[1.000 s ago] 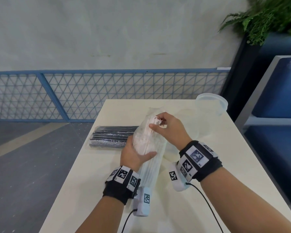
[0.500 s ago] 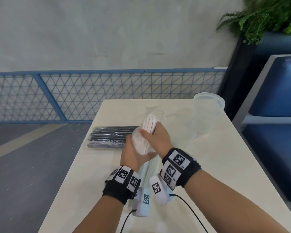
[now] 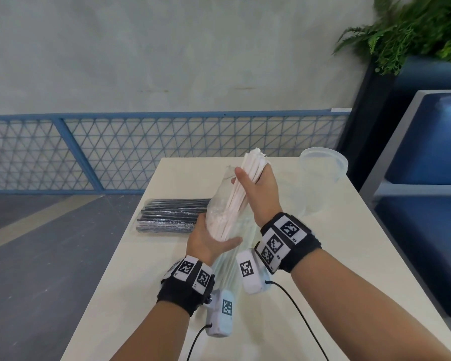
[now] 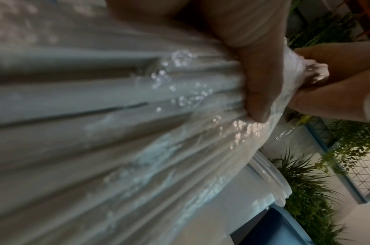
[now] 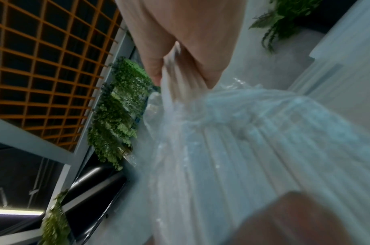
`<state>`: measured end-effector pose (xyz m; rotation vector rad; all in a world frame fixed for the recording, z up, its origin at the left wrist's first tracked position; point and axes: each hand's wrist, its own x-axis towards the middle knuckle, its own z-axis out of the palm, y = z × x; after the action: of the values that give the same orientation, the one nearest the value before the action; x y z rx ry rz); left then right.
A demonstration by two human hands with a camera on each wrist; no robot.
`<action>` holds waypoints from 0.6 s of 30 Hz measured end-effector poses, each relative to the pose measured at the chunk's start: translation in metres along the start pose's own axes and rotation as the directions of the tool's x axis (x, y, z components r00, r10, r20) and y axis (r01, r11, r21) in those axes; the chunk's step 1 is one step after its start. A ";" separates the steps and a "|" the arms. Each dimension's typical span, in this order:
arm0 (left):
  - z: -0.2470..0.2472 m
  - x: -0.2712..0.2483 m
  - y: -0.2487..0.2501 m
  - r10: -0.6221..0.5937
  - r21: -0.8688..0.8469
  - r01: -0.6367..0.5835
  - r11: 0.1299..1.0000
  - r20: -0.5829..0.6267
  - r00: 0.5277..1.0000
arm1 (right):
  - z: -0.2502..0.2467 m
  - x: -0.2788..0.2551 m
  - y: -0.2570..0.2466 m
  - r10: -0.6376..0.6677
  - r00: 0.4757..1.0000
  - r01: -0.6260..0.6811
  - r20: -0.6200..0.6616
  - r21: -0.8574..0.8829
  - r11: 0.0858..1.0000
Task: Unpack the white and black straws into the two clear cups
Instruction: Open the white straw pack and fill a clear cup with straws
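My left hand [image 3: 212,237] grips the lower part of a clear plastic bag [image 3: 220,201] of white straws, held tilted above the table. My right hand [image 3: 255,187] is wrapped round the bundle of white straws [image 3: 253,162], whose tips stick out above the bag's open top. In the left wrist view my thumb [image 4: 257,82] presses the crinkled bag [image 4: 137,116]. The right wrist view shows the white straws [image 5: 177,79] in my fingers. A sealed pack of black straws [image 3: 172,214] lies flat at the table's left edge. A clear cup [image 3: 323,165] stands at the far right, a second cup [image 3: 306,201] just in front of it.
The cream table [image 3: 349,256] runs towards me, with its edges close on both sides. A blue mesh fence [image 3: 115,152] stands behind it, a dark planter with ferns [image 3: 414,29] at the back right, and a blue bench [image 3: 427,178] to the right.
My right hand went from picking at the bag's mouth to clasping the straw bundle, then drew it up and away, so more white straw now shows above the bag.
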<state>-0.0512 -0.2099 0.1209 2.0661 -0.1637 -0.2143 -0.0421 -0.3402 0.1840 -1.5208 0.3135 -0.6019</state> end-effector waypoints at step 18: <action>0.009 0.006 -0.002 0.057 -0.072 -0.062 0.995 -0.063 0.996 | -0.007 -0.006 0.019 0.257 0.940 -0.233 0.226 -0.128 0.964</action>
<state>-0.0469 -0.2178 0.1147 1.9887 -0.1774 -0.1192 -0.0473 -0.3439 0.1645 -1.6018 0.3433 -0.2034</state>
